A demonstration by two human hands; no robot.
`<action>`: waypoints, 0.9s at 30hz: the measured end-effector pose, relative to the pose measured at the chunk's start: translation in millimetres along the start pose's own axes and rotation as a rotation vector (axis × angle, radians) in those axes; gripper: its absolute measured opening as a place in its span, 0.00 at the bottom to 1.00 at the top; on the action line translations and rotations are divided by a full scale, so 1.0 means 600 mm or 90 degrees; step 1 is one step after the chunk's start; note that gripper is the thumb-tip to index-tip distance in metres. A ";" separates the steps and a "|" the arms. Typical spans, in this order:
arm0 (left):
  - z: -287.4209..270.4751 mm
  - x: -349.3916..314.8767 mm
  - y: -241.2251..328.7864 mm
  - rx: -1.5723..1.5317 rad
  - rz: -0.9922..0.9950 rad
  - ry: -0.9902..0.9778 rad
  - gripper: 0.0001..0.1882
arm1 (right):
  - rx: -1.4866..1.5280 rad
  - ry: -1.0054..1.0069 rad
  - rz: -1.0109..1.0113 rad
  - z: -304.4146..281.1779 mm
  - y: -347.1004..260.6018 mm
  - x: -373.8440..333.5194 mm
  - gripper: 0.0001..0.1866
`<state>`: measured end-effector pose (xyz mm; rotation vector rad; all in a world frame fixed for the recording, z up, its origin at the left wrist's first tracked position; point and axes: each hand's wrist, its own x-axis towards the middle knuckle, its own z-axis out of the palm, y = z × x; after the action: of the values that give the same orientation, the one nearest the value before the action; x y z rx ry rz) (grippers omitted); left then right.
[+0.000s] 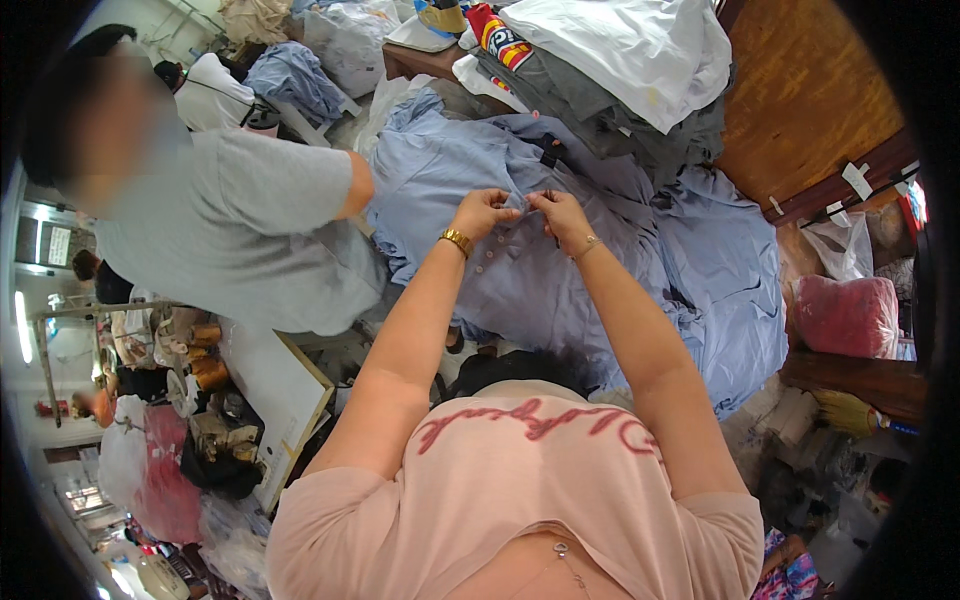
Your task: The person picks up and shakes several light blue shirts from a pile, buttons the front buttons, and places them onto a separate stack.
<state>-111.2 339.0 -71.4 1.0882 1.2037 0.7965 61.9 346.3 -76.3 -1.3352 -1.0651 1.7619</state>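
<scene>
A light blue buttoned shirt (pixel 520 262) lies spread in front of me on a heap of similar blue garments. My left hand (pixel 485 213), with a gold watch at the wrist, is closed in a pinch on the shirt's cloth. Just to its right, my right hand (pixel 564 221) pinches the same shirt, fingertips close to the left ones. Something small and dark shows at the right palm, too small to name. Several pale buttons run down the cloth below my hands.
A person in a grey shirt (pixel 270 220) stands close at my left. White and grey garments (pixel 630 60) are piled at the far right. More blue garments (pixel 725 290) hang at the right. A white-topped table (pixel 262 385) stands at lower left; a red bundle in plastic (pixel 846 316) is far right.
</scene>
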 end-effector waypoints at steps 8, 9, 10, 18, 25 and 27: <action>-0.022 0.023 -0.002 0.084 0.027 -0.016 0.15 | -0.134 0.215 -0.182 0.039 0.042 0.031 0.13; -0.030 0.027 -0.006 0.118 0.025 -0.024 0.14 | -0.113 0.250 -0.154 0.050 0.045 0.028 0.13; -0.041 0.031 -0.010 0.152 0.024 -0.032 0.13 | -0.090 0.285 -0.126 0.060 0.045 0.027 0.13; -0.148 0.121 0.064 0.382 0.320 0.023 0.09 | -0.156 0.357 -0.077 0.057 0.031 0.003 0.10; -0.125 0.195 0.094 0.624 0.342 -0.097 0.12 | 0.049 0.403 -0.056 0.095 0.029 -0.023 0.08; -0.135 0.213 0.109 0.463 0.264 -0.212 0.13 | 0.098 0.403 -0.070 0.094 0.026 -0.028 0.07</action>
<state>-158.4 495.7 -50.5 2.0282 1.0043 0.4438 11.0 313.5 -75.3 -1.5505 -0.6196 1.1808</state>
